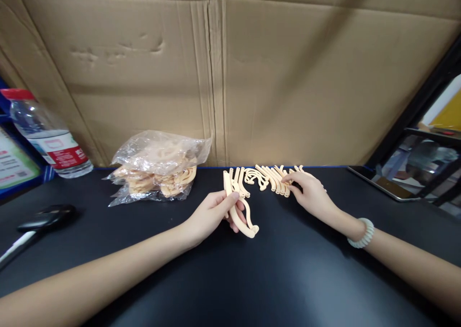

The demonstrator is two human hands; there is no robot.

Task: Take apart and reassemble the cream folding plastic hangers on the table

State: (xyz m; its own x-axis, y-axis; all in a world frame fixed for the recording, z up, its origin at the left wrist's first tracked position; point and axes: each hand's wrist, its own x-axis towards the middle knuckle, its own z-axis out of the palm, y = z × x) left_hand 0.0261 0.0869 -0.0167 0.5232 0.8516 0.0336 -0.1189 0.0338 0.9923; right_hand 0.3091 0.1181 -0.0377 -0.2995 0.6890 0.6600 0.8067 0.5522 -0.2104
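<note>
In left hand [213,212], grasping curved beige pieces [237,221] over table [273,274]; with right hand [311,192], at similar row [276,183] by far edge, can't tell if pinching; could drop or scatter some by loosening or brushing.

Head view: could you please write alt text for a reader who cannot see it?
A person's left hand holds pale curved parts over a black table, while the right hand is at a row of similar parts. Behind stands cardboard; to the left are bagged parts and a bottle.
</note>
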